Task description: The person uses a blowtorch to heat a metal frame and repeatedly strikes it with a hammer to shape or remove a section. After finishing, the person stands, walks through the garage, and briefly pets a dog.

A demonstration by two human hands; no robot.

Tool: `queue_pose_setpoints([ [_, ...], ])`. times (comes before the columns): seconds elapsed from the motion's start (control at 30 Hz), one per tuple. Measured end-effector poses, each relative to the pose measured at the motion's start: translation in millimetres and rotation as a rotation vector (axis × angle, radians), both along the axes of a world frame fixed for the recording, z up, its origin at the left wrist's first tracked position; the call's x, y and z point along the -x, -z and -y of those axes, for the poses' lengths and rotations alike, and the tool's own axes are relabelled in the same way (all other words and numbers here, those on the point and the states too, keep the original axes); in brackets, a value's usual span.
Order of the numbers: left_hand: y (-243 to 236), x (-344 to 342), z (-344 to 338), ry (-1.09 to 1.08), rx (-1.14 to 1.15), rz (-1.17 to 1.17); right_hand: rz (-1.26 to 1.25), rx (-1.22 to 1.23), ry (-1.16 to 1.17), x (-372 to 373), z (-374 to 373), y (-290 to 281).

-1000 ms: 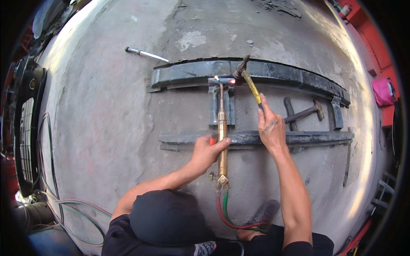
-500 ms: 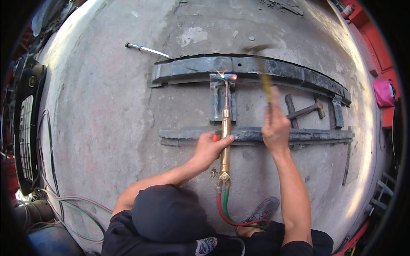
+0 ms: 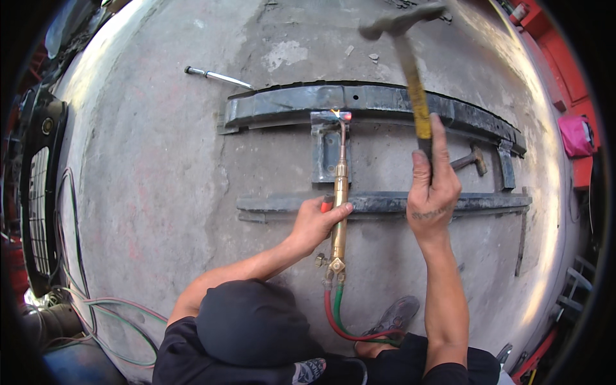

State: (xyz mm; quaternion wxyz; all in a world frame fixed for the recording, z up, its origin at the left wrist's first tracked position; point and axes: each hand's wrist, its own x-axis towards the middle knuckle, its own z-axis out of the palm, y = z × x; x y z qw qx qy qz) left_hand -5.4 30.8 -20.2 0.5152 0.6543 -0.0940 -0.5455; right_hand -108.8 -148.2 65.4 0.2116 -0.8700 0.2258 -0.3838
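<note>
My left hand (image 3: pixel 316 221) grips a brass gas torch (image 3: pixel 339 212) whose small flame burns at a bracket (image 3: pixel 326 151) on the long curved black metal beam (image 3: pixel 378 102). Red and green hoses (image 3: pixel 337 317) run from the torch back toward my body. My right hand (image 3: pixel 433 186) holds a hammer (image 3: pixel 407 58) by its yellowish handle, raised with its dark head above the beam. A second, flatter black bar (image 3: pixel 385 204) lies across the concrete floor under both hands.
A second hammer (image 3: pixel 471 159) lies on the concrete between the beams at the right. A metal rod (image 3: pixel 218 77) lies at the upper left. A vehicle grille (image 3: pixel 38 192) and hoses (image 3: pixel 96 301) are at the left, red frames and a pink cloth (image 3: pixel 575 136) at the right.
My right hand has swung the hammer upward, from its head near the beam to raised high above it. The left hand and torch have stayed at the bracket.
</note>
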Motion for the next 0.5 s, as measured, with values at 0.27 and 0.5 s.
queue_pose_setpoints([
  [0.27, 6.8, 7.7, 0.4, -0.007, -0.006, 0.058, -0.64, -0.066, 0.034, 14.0, 11.4, 62.0],
  [0.5, 10.2, -1.1, 2.8, 0.01, 0.017, 0.039, -0.391, -0.363, 0.141, 25.4, -2.1, 49.2],
])
